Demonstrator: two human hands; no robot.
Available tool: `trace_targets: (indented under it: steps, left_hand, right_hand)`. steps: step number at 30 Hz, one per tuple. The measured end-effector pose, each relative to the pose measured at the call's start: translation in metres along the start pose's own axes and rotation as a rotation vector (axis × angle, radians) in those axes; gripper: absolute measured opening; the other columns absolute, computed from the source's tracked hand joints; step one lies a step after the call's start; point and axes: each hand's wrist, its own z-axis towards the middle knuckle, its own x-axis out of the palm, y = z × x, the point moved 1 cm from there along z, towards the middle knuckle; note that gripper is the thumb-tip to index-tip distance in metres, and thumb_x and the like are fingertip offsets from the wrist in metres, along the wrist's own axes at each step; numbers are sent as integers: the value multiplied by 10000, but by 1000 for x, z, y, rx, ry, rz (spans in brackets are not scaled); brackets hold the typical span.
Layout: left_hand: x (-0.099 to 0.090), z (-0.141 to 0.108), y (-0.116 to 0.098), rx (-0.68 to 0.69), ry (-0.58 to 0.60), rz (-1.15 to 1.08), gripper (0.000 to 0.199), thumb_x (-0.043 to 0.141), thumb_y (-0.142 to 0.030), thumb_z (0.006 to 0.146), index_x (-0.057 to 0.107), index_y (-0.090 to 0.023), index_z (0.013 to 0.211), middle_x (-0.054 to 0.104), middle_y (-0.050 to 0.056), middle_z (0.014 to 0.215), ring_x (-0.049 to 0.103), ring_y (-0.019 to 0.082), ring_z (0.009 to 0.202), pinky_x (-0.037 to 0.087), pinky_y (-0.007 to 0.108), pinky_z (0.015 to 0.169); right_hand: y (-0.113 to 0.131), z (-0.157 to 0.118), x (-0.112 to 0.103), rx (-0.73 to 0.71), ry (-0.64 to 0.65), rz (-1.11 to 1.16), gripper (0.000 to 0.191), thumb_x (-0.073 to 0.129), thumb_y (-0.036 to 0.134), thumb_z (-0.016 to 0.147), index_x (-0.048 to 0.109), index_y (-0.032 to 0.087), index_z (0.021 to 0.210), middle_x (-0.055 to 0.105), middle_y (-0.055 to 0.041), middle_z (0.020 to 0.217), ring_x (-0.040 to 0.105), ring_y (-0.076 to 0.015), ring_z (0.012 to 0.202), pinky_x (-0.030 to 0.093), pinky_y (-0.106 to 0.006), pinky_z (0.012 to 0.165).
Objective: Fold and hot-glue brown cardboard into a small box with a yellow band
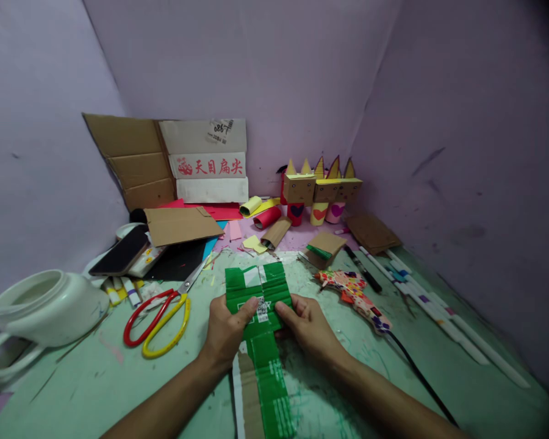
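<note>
Left hand (223, 328): gripped the green cardboard (266, 292) by its left side.
Right hand (313, 326): pinched its right side.
Green cardboard: I saw it over the worktop (86, 393), between scissors (183, 298) and glue gun (354, 296).

And there it was, 天目扁尖 in red across the white cardboard panel (210, 191)! Above, a label (218, 131) bore scrawled digits, seemingly 0867; the green cardboard (264, 344) flashed a QR code (262, 310), its white lettering too small to read.
</note>
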Motion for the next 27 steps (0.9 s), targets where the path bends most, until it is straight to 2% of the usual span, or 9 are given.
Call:
trace_targets:
  steps: [7,12,14,16,19,22,24,25,27]
  left_hand:
    - [0,0,2,-14,-5,-4,286,784,-338,541,694,-107,685,672,21,572,575,159,509,485,241,476]
    - [1,1,-5,-61,35,-50,300,796,-341,527,683,-107,678,672,25,557,586,164,470,494,253,449]
    - [-2,3,-11,-126,75,-100,307,808,-321,519,679,-104,693,687,40,578,611,182,473,516,274,463]
    - [-8,7,-16,-208,103,-167,311,811,-277,530,684,-98,751,708,62,620,649,215,509,549,315,507]
    - [-20,15,-21,-261,23,-263,259,763,-167,580,680,-104,816,717,73,634,670,243,509,567,361,501]
    - [-27,23,-20,-288,-64,-350,215,688,-78,626,668,-116,837,720,78,636,669,250,476,569,388,463]
    - [-27,26,-19,-295,-57,-386,212,664,-53,647,665,-113,851,723,85,643,671,254,472,573,394,459]
    - [-27,27,-18,-295,-48,-398,207,658,-51,658,665,-110,856,725,90,645,673,255,472,574,393,457]
    - [-26,28,-17,-293,-45,-415,172,647,-63,683,665,-105,849,725,100,638,674,259,471,575,392,451]
  right_hand:
    - [-1,-2,1,-5,-17,-2,452,757,577,564,584,161,603,542,30,517,459,-87,452,383,-206,431]
    - [0,0,1,7,20,-3,489,752,613,540,608,159,649,582,7,546,509,-108,463,419,-225,436]
    - [2,0,-1,8,33,-15,524,717,645,570,637,150,722,617,-14,582,548,-123,478,428,-227,437]
    - [5,-1,-6,10,22,4,610,610,707,646,652,147,883,670,-49,670,608,-148,522,437,-229,448]
    - [17,-4,-21,-68,-40,-19,717,438,762,724,610,159,1073,712,-116,870,671,-195,619,480,-276,509]
    - [45,1,-47,-299,-244,-383,514,557,612,760,631,172,1016,705,-127,935,674,-241,739,510,-371,681]
    - [68,11,-68,-491,-509,-742,402,614,464,762,620,181,1048,677,-130,1030,629,-283,935,455,-428,852]
    - [78,17,-77,-545,-583,-911,473,645,409,730,581,173,1135,627,-146,1144,567,-310,1061,401,-455,927]
    - [90,34,-92,-516,-550,-1150,702,729,346,600,506,152,1237,528,-172,1277,443,-357,1201,327,-481,994]
